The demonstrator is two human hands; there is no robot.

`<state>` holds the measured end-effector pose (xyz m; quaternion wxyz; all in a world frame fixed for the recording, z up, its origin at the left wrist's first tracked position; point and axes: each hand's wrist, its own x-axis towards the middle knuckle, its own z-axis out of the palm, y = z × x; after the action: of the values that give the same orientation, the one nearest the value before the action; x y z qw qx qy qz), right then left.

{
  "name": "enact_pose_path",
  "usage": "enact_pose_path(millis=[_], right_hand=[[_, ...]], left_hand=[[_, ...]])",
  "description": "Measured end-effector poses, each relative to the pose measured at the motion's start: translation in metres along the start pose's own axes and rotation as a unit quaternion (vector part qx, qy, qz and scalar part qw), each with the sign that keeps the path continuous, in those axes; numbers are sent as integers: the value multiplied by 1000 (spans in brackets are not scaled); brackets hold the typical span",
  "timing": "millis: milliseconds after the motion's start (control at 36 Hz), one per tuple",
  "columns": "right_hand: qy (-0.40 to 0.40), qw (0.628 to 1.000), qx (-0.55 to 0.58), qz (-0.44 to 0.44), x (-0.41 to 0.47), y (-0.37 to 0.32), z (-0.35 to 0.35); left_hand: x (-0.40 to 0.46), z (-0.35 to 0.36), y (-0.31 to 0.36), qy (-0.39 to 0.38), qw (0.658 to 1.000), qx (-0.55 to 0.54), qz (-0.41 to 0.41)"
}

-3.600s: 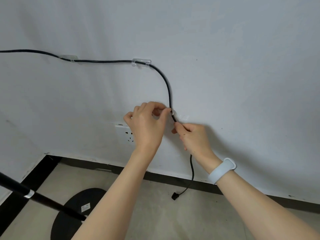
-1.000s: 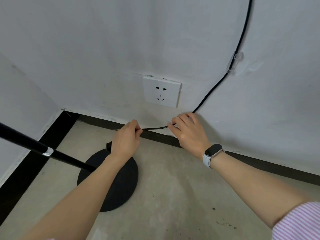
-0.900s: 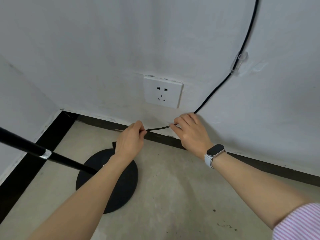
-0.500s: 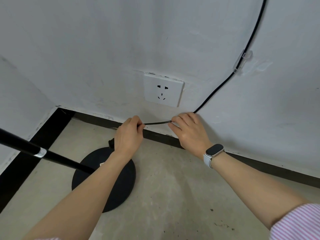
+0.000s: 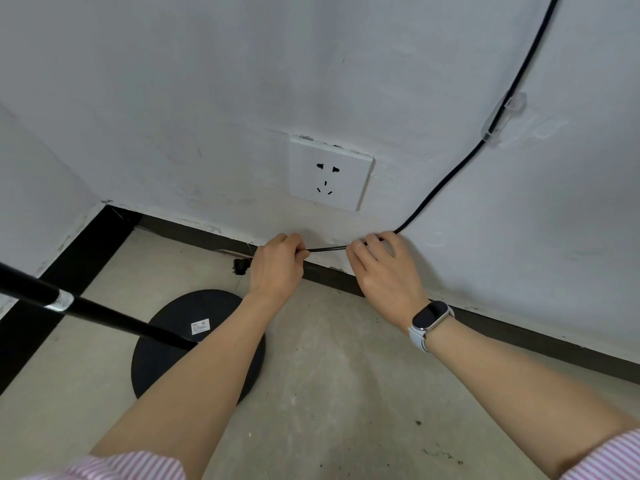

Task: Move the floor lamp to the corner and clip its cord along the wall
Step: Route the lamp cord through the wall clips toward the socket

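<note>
black thin cord [image 5: 446, 178] | both hands pinch it | clear clip [image 5: 498, 120]

A bare corner of a room in a home or flat: white painted walls [image 5: 207, 81] with a white wall socket [image 5: 330, 173], a dark skirting strip [image 5: 519, 327] along the far wall, a plain concrete floor [image 5: 346, 393], and a floor lamp's round black base [image 5: 173, 348] at left.

Since 3.6 s ago you dropped both hands from the wall clip [image 5: 498, 116] to skirting level; left hand [image 5: 277, 265] and right hand [image 5: 384, 268] now pinch the cord [image 5: 325, 249] taut below the socket [image 5: 330, 173].
</note>
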<state>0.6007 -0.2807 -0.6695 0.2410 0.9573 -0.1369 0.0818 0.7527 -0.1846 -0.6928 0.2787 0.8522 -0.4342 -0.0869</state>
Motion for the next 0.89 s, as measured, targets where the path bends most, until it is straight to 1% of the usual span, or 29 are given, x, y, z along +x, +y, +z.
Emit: enact_pose_path(millis=[167,361,500,639,694,889], right_hand=[[-44,999,-14,8,1,-3,-5],[-78,997,-21,-1,-1,-2,-4],[-113,993,-43,9,-2,-3,-8],[-146,988,-38,20,-2,-5,-14],[-154,987,-34,24,-1,-5,-16],[-164,985,-29,36,-1,-6,-18]], left_hand=[[3,3,1,-3,1000,-13,-19],[7,8,4,-23,999,7,-33],[7,8,3,-16,1000,7,-15],[8,8,1,-5,1000,13,18],[8,9,0,-12,1000,17,22],[9,14,1,-42,999,6,-10]])
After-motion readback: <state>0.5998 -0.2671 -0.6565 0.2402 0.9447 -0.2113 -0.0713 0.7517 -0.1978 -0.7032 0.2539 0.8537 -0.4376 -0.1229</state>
